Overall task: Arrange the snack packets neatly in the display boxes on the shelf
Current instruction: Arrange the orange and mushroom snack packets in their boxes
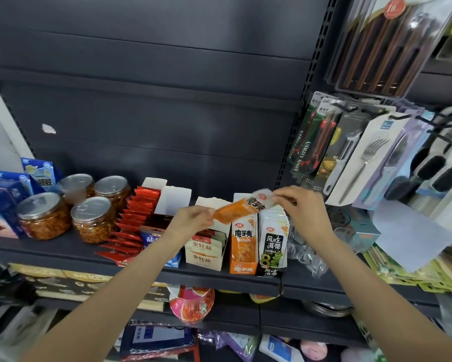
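Presently, four lidded jars (70,207) stand far left on the shelf (62,253), red packets (130,226) beside them. The left hand (190,220) and right hand (300,207) each pinch one end of an orange snack packet (236,209), held above the orange display box (243,248). Hanging utensil cards (360,163) crowd the right.
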